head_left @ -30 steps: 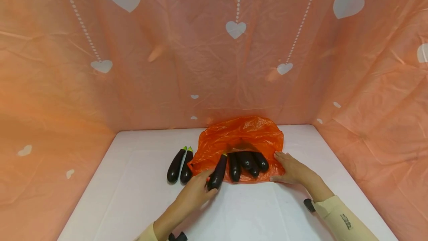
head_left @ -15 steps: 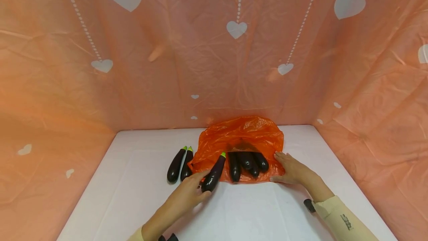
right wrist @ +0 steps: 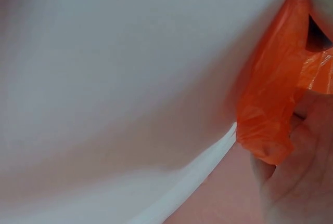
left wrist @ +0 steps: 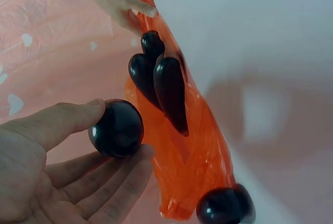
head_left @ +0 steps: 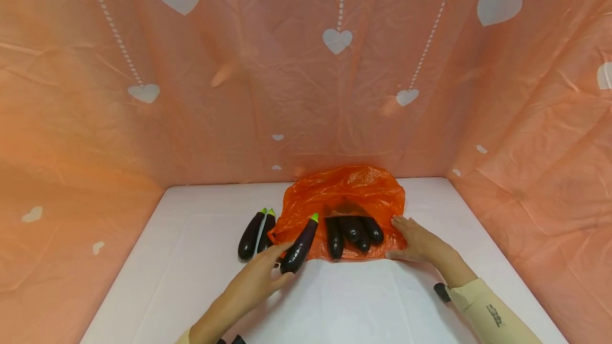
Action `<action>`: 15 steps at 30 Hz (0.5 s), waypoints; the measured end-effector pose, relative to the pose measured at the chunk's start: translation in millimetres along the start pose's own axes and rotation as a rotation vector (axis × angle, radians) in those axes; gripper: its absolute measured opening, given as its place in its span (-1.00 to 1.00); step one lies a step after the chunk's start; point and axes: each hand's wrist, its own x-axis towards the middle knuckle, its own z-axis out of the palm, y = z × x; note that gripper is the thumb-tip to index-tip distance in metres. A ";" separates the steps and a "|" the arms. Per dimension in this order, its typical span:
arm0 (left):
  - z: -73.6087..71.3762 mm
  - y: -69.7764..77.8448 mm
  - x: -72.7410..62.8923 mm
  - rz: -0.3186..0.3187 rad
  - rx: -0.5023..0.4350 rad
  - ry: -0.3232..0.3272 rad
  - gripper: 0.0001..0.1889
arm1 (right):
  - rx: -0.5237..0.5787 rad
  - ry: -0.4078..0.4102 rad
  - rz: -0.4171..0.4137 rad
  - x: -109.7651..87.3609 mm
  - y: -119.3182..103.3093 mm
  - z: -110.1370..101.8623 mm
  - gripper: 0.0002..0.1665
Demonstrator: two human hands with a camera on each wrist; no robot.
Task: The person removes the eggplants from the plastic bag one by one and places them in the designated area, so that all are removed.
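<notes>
My left hand [head_left: 255,280] holds a dark purple eggplant [head_left: 302,243] between thumb and fingers near its rounded end. Its green stem points away, overlapping the left part of an orange plastic bag [head_left: 344,187] in the head view. In the left wrist view the held eggplant [left wrist: 117,128] shows end-on, with the bag beyond it. Several eggplants [head_left: 336,238] lie together at the bag's mouth, their stem ends hidden under the film. At the bag's right edge, my right hand [head_left: 418,240] grips the film, which passes between thumb and fingers in the right wrist view.
Two more eggplants [head_left: 251,238] lie side by side left of the bag, the nearer one partly behind my left hand. All rests on a white-covered table [head_left: 354,307]. Orange sheeting [head_left: 296,68] with white hearts encloses the back and sides.
My left hand has moved left and slightly toward me, carrying the eggplant away from those at the bag's mouth. The right hand and the bag have stayed in place.
</notes>
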 end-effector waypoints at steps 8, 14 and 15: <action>-11.6 -7.3 -3.1 -0.069 -0.002 0.057 -0.34 | 0.012 -0.003 0.003 -0.3 -0.8 -0.3 0.25; -19.7 -14.1 -4.0 -0.119 -0.017 0.102 -0.32 | 0.016 0.006 -0.003 -0.3 -0.3 0.1 0.25; -21.3 -14.8 -4.2 -0.128 -0.021 0.105 -0.32 | 0.016 0.007 -0.003 -0.3 -0.2 0.0 0.25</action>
